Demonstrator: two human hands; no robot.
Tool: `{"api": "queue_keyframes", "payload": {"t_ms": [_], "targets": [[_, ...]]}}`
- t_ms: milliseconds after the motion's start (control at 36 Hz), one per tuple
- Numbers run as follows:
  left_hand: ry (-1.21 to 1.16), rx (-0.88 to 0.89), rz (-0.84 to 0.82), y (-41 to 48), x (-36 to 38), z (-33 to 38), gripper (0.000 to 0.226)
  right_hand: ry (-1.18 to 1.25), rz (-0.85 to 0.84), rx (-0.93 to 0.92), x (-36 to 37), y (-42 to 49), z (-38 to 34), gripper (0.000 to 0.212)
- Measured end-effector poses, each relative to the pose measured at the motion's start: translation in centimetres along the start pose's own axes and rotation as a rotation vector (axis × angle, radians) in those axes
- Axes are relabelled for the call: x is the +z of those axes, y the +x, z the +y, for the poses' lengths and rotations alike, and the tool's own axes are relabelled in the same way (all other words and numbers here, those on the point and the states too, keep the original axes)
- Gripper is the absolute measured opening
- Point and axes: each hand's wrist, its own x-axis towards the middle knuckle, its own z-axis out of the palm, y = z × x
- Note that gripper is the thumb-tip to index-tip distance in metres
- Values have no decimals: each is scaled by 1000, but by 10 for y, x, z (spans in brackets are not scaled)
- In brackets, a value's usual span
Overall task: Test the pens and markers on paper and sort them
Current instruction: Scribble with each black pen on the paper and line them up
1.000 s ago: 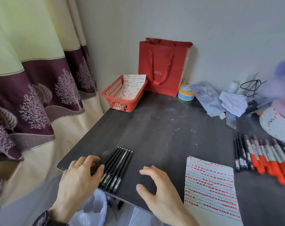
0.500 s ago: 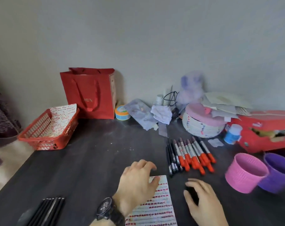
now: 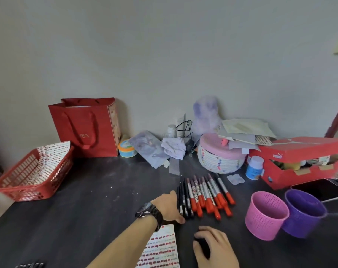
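My left hand (image 3: 167,206) lies at the left edge of the row of pens in the middle of the dark table (image 3: 86,200), with its back turned up to me. The thumb (image 3: 180,220) is stretched toward the near ends of the thin black pens (image 3: 184,200). The other fingers are hidden behind the hand, so I cannot tell whether they pinch a pen or only lean against it. My right hand (image 3: 215,246) rests nearer to me, arched, with the fingers bent and a little apart, and I see nothing in it.

The black pens lie tight together, just beside the markers with white barrels and orange-red caps (image 3: 208,196), all pointing the same way. The white paper sheet covered with red strokes (image 3: 160,248) lies partly under my left forearm, near the pens.

I judge that the step is to take one black pen for the test. To do it well, I should first roll only the outermost pen to the left, away from its neighbours, and then close the fingers on it. Otherwise two pens may come up together, or the row may scatter. The right hand is free to pull the cap and to hold the paper flat. The pink perforated plastic cup (image 3: 265,215) and the purple perforated plastic cup (image 3: 303,213) stand touching at the right, probably for the sorted pens.
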Motion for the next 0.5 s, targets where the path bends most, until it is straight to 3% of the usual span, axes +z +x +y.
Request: {"api": "queue_keyframes", "payload": {"t_ms": [83, 222, 306, 417, 500], "targets": [[-14, -17, -38, 3, -6, -3, 78, 21, -19, 45, -1, -3, 0, 38], [-76, -16, -17, 3, -8, -16, 23, 28, -81, 122, 0, -6, -2, 15], [-71, -23, 52, 3, -2, -23, 27, 3, -118, 145, -2, -6, -5, 12], [105, -24, 182, 1, 7, -29, 32, -7, -93, 138, -3, -4, -7, 13], [56, -30, 215, -1, 8, -31, 29, -23, -78, 125, -3, -6, -9, 16]]}}
